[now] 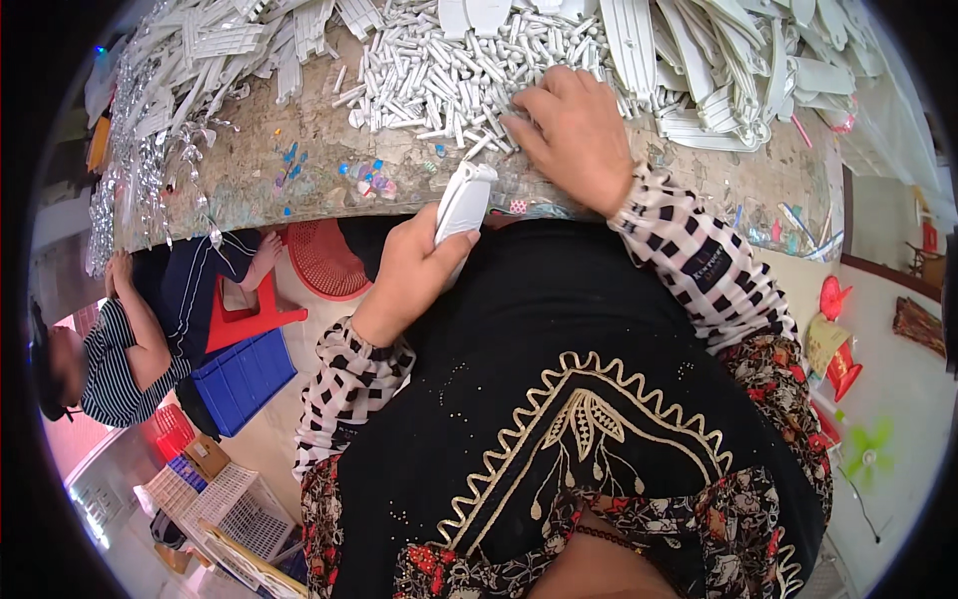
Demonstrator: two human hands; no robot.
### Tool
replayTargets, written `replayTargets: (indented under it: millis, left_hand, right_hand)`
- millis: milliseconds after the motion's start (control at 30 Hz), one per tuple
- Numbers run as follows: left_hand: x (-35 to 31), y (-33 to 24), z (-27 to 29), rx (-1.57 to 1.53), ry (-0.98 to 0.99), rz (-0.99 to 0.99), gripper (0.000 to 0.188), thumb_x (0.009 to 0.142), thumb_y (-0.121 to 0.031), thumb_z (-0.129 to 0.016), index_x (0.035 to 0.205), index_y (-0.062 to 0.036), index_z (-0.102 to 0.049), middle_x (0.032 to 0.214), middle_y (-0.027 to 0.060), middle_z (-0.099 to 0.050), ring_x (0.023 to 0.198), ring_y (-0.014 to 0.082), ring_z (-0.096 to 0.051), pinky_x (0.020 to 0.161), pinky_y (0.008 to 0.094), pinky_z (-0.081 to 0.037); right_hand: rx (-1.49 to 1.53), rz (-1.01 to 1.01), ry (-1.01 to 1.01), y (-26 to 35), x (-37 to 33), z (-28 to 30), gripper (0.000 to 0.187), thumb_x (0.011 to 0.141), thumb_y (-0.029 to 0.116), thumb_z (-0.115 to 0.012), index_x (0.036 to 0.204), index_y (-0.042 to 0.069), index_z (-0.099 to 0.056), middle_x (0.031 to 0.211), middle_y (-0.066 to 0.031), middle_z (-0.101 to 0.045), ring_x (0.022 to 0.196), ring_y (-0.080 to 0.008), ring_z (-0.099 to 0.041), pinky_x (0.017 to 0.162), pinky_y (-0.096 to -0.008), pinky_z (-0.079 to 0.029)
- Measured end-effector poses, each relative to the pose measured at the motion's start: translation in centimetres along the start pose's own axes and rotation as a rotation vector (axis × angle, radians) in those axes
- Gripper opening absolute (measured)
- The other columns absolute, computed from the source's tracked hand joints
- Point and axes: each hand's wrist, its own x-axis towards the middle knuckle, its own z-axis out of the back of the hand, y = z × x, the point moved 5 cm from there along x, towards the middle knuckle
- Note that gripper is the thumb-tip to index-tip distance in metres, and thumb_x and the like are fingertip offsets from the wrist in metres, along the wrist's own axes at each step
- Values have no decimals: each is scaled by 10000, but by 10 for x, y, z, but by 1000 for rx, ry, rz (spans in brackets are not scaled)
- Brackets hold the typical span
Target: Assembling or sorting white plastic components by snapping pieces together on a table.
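Item: white piece (464, 208), elongated, smooth and plastic-looking, with rounded contours and a narrow, layered upper end. It is held just off the near edge of the bench (319, 140), clasped between the thumb and the curled fingers of the left of the two hands (411, 268). A short white rod (478, 147) is seen at its upper end; whether the two are joined cannot be told.

The right hand (579, 140) is placed palm down at the near margin of the small white rods (439, 75), its fingers bent and partly spread; whether a rod is pinched beneath the fingertips cannot be told.

Rods: slim, cylindrical, matt, loosely heaped in a wide mound. To the right, long white slats (631, 55) are piled, flat, ribbed and round-ended. To the left, a tangle of narrower white strips (235, 42) is stacked, bordered by crinkled silver tinsel (125, 170).

Bench surface: brownish, worn and stained, flecked with blue and pinkish scraps (371, 178).

Both forearms are covered by black-and-white checked fabric sleeves (699, 262). Beyond the bench edge at left, a red perforated plastic basket (324, 262) and a ribbed blue crate (244, 384) are seen.
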Motion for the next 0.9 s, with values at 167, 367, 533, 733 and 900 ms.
replayTargets:
  millis: [167,367,533,733,900]
  left_hand:
    - [3,-8,-2,133,-18,23,302,855,-207,-600,1009,44,-530,824,244,-629,785,386,-625,701,423,-476]
    - [9,-25,-8,269,-16,-43,303,866,-183,-568,1053,26,-453,811,290,-614,778,463,-602,691,511,-467]
    - [17,-31,-13,359,33,-91,364,863,-167,-563,1146,18,-427,758,278,-615,730,455,-608,664,522,-474]
    - [20,-40,-15,553,91,-76,345,850,-142,-549,1137,14,-435,727,257,-618,694,435,-613,654,524,-483]
    - [20,-54,-18,694,86,-128,212,842,-99,-520,1012,1,-443,655,225,-606,655,423,-613,611,514,-488]
  right_hand:
    - [-132,-23,-36,-1,4,-6,156,801,214,-670,856,69,-656,779,-74,-534,768,-272,-527,697,-400,-403]
    - [336,-360,86,-6,-5,8,186,877,142,-653,980,-11,-631,851,-112,-662,709,-157,-631,624,-235,-494]
    - [437,-287,187,-1,-26,28,142,864,93,-655,966,-4,-641,809,-88,-626,678,-152,-571,612,-242,-459]
    - [393,-147,230,1,-33,34,107,857,74,-650,944,13,-637,770,-84,-545,690,-221,-527,622,-300,-429]
    - [275,15,243,12,-24,38,110,834,62,-639,928,9,-616,796,-104,-538,717,-251,-539,637,-336,-443]
